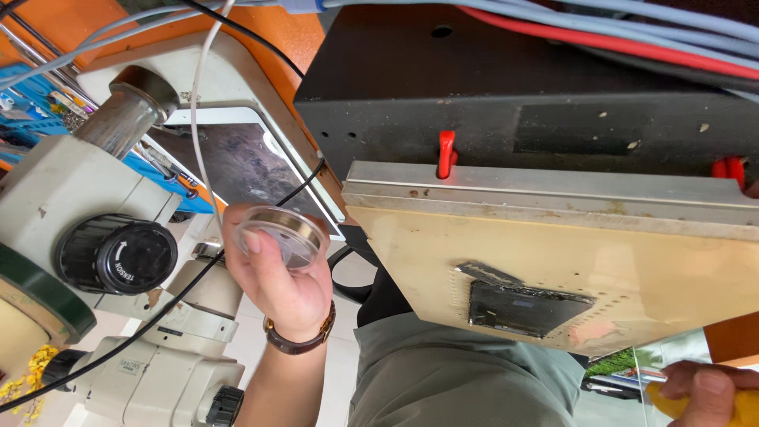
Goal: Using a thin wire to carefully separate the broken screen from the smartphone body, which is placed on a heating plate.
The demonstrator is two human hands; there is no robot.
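Left hand (281,285) was raised at about 8 o'clock in the view, fingers grasping a small round clear plastic dish (282,235) by its rim, thumb on the near edge. A brown strap watch (304,338) sat on that wrist. The dish was held just beside the cream-coloured stereo microscope (118,316), which filled the 9 o'clock side with its black ribbed focus knob (118,255) and grey metal eyepiece tube (126,115).

Right hand (708,391) showed only partly at 5 o'clock, fingers clenched round a yellow handle (739,407); the rest of that tool was out of frame.

Between the hands, toward 3 o'clock, lay a pale yellowed flat plate (632,269) with a dark rectangular screen panel (522,304) on it. The plate met a black metal box (474,87) at 12 o'clock. A red lever (447,153) stood at the seam. Grey and red cables (632,39) ran over the top
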